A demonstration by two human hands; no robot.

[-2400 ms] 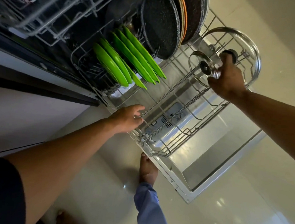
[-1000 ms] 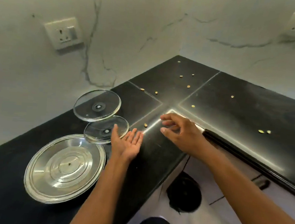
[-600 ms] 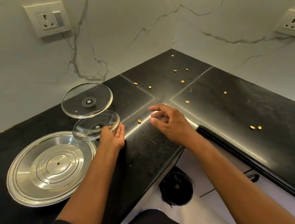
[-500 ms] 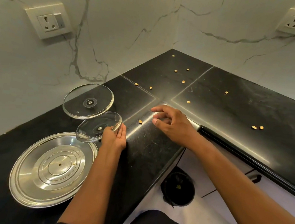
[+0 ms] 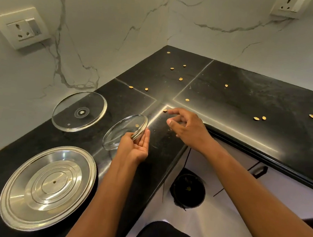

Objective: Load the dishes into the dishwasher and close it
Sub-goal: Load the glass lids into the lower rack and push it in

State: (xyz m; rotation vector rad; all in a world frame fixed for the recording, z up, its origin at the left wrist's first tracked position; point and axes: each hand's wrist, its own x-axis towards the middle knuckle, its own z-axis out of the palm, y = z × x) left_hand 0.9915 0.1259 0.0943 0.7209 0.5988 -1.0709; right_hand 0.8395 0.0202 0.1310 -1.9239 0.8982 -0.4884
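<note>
The left hand [image 5: 133,147] pinches the rim of a small round clear glass lid [image 5: 124,131] with a metal edge, thumb on top and straight fingers beneath, tilting its far side up off the black stone counter [image 5: 238,99]; whether its near edge touches the counter cannot be told. The right hand [image 5: 185,128] hovers just right of it, holding nothing, fingers loosely curled and the forefinger stretched towards a small tan seed [image 5: 165,110] (one of many scattered over the counter). Behind the held lid and to its left, a larger round clear glass lid [image 5: 79,111] lies flat. Nearer the front edge lies a wide round steel lid [image 5: 48,187] with raised rings. Two cream wall sockets [image 5: 20,28] sit on the white marbled wall. Below the counter a black bin [image 5: 188,190] stands on the pale floor.
</note>
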